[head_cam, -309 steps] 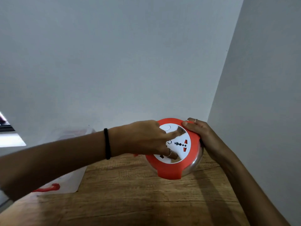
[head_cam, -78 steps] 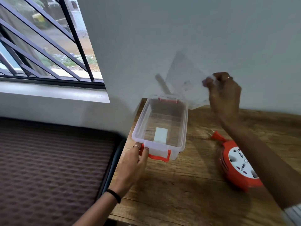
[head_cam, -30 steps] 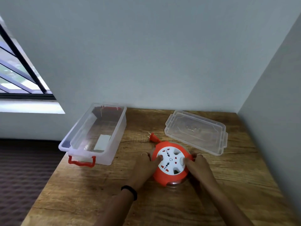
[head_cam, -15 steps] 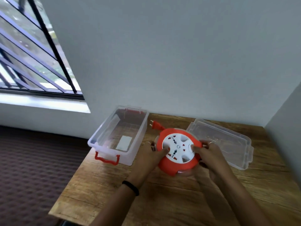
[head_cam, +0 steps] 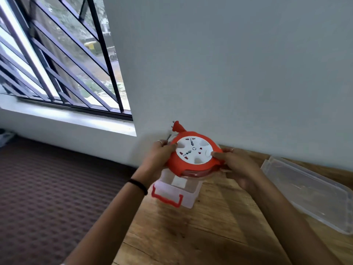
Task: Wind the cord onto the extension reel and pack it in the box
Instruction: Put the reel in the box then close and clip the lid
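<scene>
Two hands clamped on the extension reel [head_cam: 193,155]: left hand [head_cam: 159,156] gripping its left rim, right hand [head_cam: 236,165] its right. Held in the air, tilted, above the open box [head_cam: 174,196] at the surface's [head_cam: 210,236] left edge. Plug [head_cam: 176,126] jutting up behind. Lid [head_cam: 309,194] well apart, toward the right edge.

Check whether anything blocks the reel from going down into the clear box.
Nothing visible does. The round red-and-white extension reel is held over the open clear plastic box; its clear lid lies off to the right.
</scene>
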`<state>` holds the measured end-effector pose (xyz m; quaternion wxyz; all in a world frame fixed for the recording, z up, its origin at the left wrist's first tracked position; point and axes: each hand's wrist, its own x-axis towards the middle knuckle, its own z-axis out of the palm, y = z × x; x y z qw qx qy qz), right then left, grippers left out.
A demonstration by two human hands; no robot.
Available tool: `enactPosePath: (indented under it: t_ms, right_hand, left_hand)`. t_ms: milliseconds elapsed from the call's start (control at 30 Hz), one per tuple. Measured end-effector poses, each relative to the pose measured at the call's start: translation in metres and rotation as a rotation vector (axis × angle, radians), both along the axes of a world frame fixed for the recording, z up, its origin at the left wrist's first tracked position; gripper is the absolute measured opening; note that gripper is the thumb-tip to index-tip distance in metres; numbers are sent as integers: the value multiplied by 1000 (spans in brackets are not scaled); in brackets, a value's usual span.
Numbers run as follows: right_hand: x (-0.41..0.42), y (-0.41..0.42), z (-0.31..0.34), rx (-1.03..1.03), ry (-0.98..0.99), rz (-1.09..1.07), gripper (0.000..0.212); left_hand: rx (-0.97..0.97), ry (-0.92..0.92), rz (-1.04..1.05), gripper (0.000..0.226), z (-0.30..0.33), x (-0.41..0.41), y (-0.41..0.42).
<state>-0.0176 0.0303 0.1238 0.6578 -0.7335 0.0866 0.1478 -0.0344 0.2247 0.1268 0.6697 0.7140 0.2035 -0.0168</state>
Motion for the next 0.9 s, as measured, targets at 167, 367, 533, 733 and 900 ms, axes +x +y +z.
enactPosePath:
  t_ms: [167, 367, 533, 733, 900]
  right_hand:
    - [7, 38, -10, 57, 123, 17, 28]
    - [9, 58, -11, 90, 160, 31, 35]
    - [8, 76, -9, -38, 225, 153, 48]
    - [3, 93, -8, -499, 143, 251, 68]
    - [-6, 99, -6, -752, 81, 381, 62]
  left_hand:
    - [65, 20, -94, 35, -5, 40, 40]
    - [195, 65, -229, 19, -12, 79, 56]
    - [383, 70, -346, 45, -12, 98, 49]
    - [542, 42, -476, 36, -12, 102, 35]
    - [567, 2, -580, 34, -20, 98, 35]
